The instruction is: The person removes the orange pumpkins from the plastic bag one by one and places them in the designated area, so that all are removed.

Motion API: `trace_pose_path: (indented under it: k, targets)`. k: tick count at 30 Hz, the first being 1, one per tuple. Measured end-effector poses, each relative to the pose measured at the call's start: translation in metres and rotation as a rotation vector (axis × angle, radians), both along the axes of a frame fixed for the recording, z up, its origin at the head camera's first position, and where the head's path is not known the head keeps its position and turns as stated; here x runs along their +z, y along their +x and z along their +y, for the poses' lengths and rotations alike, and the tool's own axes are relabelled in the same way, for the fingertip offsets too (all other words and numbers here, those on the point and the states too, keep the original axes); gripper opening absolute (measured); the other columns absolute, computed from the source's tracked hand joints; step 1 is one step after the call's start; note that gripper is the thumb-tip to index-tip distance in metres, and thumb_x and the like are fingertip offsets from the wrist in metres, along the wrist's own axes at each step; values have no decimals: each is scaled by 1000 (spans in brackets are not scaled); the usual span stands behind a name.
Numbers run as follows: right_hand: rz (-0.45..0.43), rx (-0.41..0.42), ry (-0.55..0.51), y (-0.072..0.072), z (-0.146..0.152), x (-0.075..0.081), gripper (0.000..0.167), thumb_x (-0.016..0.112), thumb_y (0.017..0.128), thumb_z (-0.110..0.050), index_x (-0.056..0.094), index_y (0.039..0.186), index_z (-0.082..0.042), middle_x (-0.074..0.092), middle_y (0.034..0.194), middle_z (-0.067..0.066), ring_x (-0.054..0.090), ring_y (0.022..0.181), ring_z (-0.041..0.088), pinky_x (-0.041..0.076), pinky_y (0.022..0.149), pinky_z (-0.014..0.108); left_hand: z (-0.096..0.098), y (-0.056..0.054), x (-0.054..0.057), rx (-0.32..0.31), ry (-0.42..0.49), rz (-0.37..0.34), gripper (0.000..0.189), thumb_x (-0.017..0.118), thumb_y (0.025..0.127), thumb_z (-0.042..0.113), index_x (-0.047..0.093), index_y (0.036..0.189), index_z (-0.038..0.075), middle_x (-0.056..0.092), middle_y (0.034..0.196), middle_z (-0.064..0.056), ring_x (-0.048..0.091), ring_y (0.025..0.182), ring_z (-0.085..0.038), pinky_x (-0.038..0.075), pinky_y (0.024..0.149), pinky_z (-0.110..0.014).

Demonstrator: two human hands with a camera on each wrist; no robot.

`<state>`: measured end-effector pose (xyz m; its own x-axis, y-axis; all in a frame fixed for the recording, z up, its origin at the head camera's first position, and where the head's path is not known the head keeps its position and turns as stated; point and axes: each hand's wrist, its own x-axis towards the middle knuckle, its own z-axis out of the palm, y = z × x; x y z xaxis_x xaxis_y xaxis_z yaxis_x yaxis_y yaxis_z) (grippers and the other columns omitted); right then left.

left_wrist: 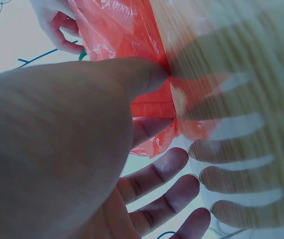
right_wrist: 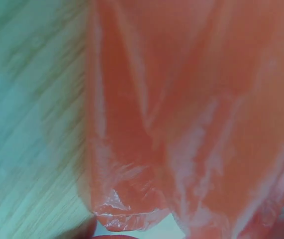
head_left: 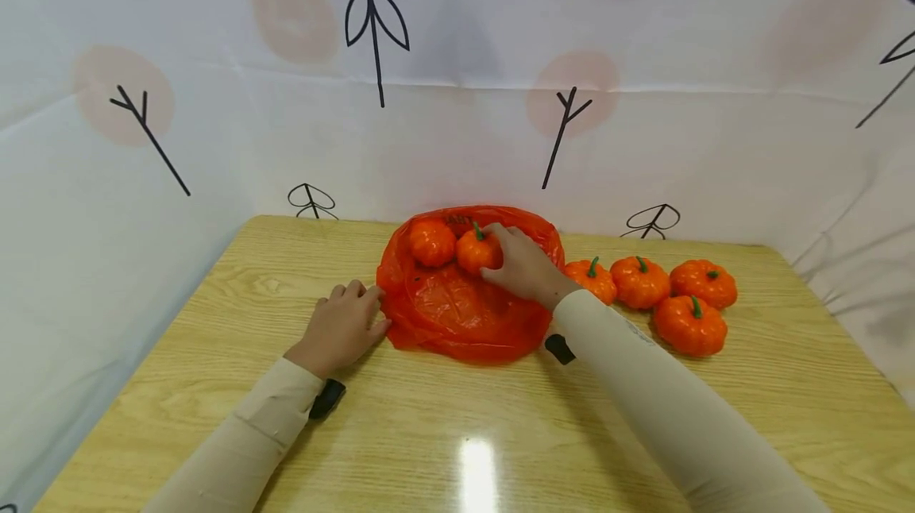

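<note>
A red plastic bag (head_left: 465, 330) lies spread with its mouth open at the middle back of the table. Inside it, a small orange pumpkin (head_left: 432, 242) sits at the upper left. My right hand (head_left: 525, 267) reaches over the bag's right side and grips another small pumpkin (head_left: 472, 252) with a green stem, just beside the first. At the bag's left edge, my left hand (head_left: 343, 322) touches the plastic with thumb and forefinger, its fingers loosely extended and fingertips at the tabletop. In the right wrist view, the bag's plastic (right_wrist: 191, 124) hides the held pumpkin and most of the hand.
Several more orange pumpkins (head_left: 689, 325) are grouped on the wooden table (head_left: 400, 433) to the right of the bag, one partly behind the right forearm. A white patterned cloth (head_left: 457, 140) stands behind the table's back edge and along both sides.
</note>
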<state>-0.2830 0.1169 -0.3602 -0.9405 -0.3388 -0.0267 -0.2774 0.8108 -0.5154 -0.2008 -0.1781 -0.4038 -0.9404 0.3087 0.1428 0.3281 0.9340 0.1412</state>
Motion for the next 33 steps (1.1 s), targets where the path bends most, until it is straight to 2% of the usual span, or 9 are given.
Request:
trace_pose_path:
  k: [12, 18, 24, 33]
  targets:
    - [61, -10, -92, 20, 15, 6, 68, 71, 92, -29, 39, 150, -17, 40, 151, 15, 47, 134, 35, 46, 106, 54, 1, -1, 0, 1, -1, -14, 42, 70, 92, 38, 60, 123, 12, 59, 107, -12, 55, 91, -31, 48, 73, -48]
    - [111, 13, -123, 37, 22, 9, 72, 73, 91, -25, 37, 153, -18, 38, 153, 15, 45, 137, 36, 45, 107, 55, 2, 0, 0, 2, 1, -10, 42, 70, 92, 38, 61, 122, 12, 59, 107, -12, 55, 91, -31, 48, 71, -48]
    - [185, 52, -168, 55, 29, 9, 68, 74, 90, -19, 42, 150, -14, 39, 151, 15, 44, 136, 35, 47, 105, 54, 2, 0, 0, 2, -1, -20, 41, 69, 92, 38, 60, 123, 12, 59, 107, -12, 55, 92, -32, 48, 73, -49]
    - [251, 45, -175, 80, 39, 10, 67, 77, 87, -19, 46, 146, -11, 39, 152, 14, 42, 139, 38, 46, 105, 55, 2, 0, 0, 9, 4, -30, 41, 69, 92, 37, 61, 123, 12, 59, 107, -12, 55, 93, -32, 48, 74, -49]
